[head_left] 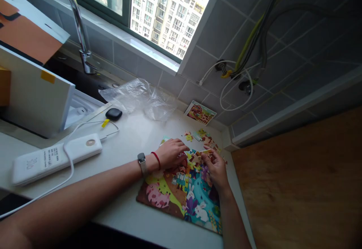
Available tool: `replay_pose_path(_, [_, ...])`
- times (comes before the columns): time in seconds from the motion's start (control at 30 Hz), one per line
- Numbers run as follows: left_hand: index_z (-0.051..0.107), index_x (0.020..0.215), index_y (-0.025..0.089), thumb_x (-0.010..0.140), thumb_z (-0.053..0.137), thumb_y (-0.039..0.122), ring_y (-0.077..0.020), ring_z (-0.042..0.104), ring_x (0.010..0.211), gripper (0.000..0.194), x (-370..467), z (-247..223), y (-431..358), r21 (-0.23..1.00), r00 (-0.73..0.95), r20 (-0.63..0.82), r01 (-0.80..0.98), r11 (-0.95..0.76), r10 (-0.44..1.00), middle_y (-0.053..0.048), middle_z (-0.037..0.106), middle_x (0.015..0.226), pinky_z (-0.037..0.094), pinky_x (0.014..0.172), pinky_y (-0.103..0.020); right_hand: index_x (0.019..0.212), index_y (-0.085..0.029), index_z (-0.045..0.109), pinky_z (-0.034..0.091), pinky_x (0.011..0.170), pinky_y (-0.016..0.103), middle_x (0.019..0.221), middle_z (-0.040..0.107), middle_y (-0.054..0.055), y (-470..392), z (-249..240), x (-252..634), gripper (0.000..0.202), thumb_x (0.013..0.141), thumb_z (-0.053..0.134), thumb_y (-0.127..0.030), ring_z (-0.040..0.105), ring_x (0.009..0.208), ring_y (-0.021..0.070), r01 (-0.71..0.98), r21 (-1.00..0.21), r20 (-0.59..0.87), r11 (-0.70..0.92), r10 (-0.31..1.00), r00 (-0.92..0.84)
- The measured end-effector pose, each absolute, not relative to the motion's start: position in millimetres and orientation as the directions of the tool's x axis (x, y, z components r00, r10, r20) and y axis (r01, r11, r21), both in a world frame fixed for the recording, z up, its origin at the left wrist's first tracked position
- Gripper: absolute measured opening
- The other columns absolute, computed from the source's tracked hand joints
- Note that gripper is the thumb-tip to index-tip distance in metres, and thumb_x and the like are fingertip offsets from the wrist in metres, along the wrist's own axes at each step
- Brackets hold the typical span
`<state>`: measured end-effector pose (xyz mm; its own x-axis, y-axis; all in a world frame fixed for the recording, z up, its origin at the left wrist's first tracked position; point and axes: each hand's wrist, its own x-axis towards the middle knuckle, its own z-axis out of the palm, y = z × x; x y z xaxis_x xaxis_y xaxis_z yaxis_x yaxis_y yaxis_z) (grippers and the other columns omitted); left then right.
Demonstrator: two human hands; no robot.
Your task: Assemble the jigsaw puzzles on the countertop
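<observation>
A colourful jigsaw puzzle (172, 190) with a pink pig, white rabbits and a blue stream lies on the white counter. My left hand (171, 153) rests over its upper left part, fingers stretched out and holding nothing that I can see. At the upper right edge, my right hand (217, 169) pinches a puzzle piece (207, 151) between thumb and fingers, held on edge just above the board. Several loose puzzle pieces (196, 136) lie beyond the board, near the wall. My hands hide parts of the picture beneath them.
A picture card (200, 112) leans on the tiled wall. Crumpled clear plastic (141, 98) lies behind the puzzle. To the left are a black case (114, 114), a white power bank (56, 159) with its cable, and an open box (34, 86) by the tap (80, 34).
</observation>
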<state>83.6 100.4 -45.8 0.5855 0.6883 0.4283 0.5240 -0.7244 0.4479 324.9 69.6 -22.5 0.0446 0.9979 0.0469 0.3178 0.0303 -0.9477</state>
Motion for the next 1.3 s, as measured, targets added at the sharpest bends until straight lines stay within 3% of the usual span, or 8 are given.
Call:
replay_pose_path(0.17, [0.056, 0.142, 0.022, 0.096, 0.064, 0.023, -0.0268, 0.069, 0.110, 0.047, 81.2, -48.5, 103.4, 0.475, 0.659, 0.426, 0.420, -0.773, 0.620, -0.009, 0.075, 0.118, 0.057, 0.094, -0.042, 0.111, -0.026, 0.074, 0.057, 0.068, 0.033, 0.088, 0.075, 0.003, 61.0, -28.9, 305.3, 0.049, 0.078, 0.083, -0.060, 0.070, 0.076, 0.0234, 0.244, -0.969, 0.031, 0.032, 0.999, -0.007])
replay_pose_path(0.33, [0.045, 0.153, 0.022, 0.094, 0.056, 0.013, -0.0266, 0.071, 0.105, 0.061, 82.9, -52.6, 99.4, 0.431, 0.708, 0.390, 0.425, -0.797, 0.588, -0.012, 0.075, 0.117, 0.059, 0.092, -0.044, 0.109, -0.025, 0.073, 0.055, 0.066, 0.032, 0.081, 0.072, 0.002, 59.2, -32.4, 301.0, 0.049, 0.078, 0.083, -0.061, 0.068, 0.073, 0.0225, 0.192, -0.980, 0.059, 0.049, 0.997, 0.044])
replay_pose_path(0.47, [0.040, 0.157, 0.020, 0.096, 0.065, 0.029, -0.0288, 0.071, 0.104, 0.066, 82.7, -51.6, 97.3, 0.425, 0.711, 0.392, 0.423, -0.800, 0.584, -0.013, 0.075, 0.115, 0.060, 0.089, -0.046, 0.102, -0.024, 0.071, 0.050, 0.059, 0.030, 0.075, 0.070, 0.001, 59.1, -32.9, 304.0, 0.048, 0.077, 0.083, -0.063, 0.061, 0.062, 0.0189, 0.129, -0.991, 0.049, 0.038, 0.995, 0.082])
replay_pose_path(0.6, [0.049, 0.149, 0.022, 0.093, 0.076, 0.049, -0.0295, 0.072, 0.105, 0.068, 82.1, -48.1, 96.7, 0.450, 0.698, 0.396, 0.418, -0.789, 0.596, -0.012, 0.075, 0.118, 0.060, 0.090, -0.045, 0.091, -0.023, 0.066, 0.048, 0.057, 0.027, 0.074, 0.069, 0.001, 59.1, -32.8, 302.4, 0.045, 0.077, 0.084, -0.062, 0.060, 0.061, 0.0164, 0.042, -0.999, 0.037, 0.034, 0.996, 0.080])
replay_pose_path(0.7, [0.056, 0.140, 0.023, 0.093, 0.076, 0.050, -0.0281, 0.073, 0.103, 0.058, 81.6, -46.0, 96.9, 0.450, 0.672, 0.419, 0.430, -0.782, 0.611, -0.010, 0.076, 0.117, 0.060, 0.090, -0.044, 0.090, -0.023, 0.063, 0.049, 0.056, 0.026, 0.073, 0.069, -0.001, 58.7, -31.9, 298.4, 0.046, 0.077, 0.086, -0.061, 0.061, 0.059, 0.0154, -0.051, -0.999, 0.008, 0.013, 0.996, 0.094])
replay_pose_path(0.87, [0.060, 0.135, 0.024, 0.091, 0.078, 0.054, -0.0278, 0.075, 0.099, 0.056, 80.4, -46.2, 98.3, 0.430, 0.612, 0.473, 0.468, -0.772, 0.634, -0.010, 0.078, 0.112, 0.062, 0.086, -0.043, 0.092, -0.024, 0.060, 0.054, 0.056, 0.026, 0.078, 0.072, -0.001, 59.5, -31.3, 293.9, 0.049, 0.073, 0.090, -0.057, 0.064, 0.057, 0.0139, -0.229, -0.973, -0.034, -0.004, 0.991, 0.128])
replay_pose_path(1.13, [0.057, 0.130, 0.025, 0.089, 0.083, 0.049, -0.0246, 0.078, 0.094, 0.054, 80.8, -47.2, 97.3, 0.538, 0.448, 0.540, 0.468, -0.701, 0.713, -0.008, 0.079, 0.112, 0.064, 0.083, -0.039, 0.086, -0.022, 0.060, 0.060, 0.071, 0.030, 0.083, 0.076, 0.001, 54.7, -24.6, 297.0, 0.054, 0.065, 0.095, -0.058, 0.074, 0.075, 0.0190, -0.313, -0.942, -0.136, -0.120, 0.990, 0.028])
replay_pose_path(1.3, [0.053, 0.130, 0.027, 0.086, 0.087, 0.043, -0.0247, 0.079, 0.098, 0.058, 80.9, -51.2, 96.8, 0.634, 0.364, 0.520, 0.442, -0.634, 0.773, -0.006, 0.079, 0.112, 0.064, 0.080, -0.035, 0.082, -0.021, 0.061, 0.057, 0.070, 0.029, 0.076, 0.075, 0.000, 50.5, -19.8, 296.1, 0.053, 0.061, 0.099, -0.053, 0.072, 0.071, 0.0184, -0.314, -0.937, -0.157, -0.155, 0.987, -0.018])
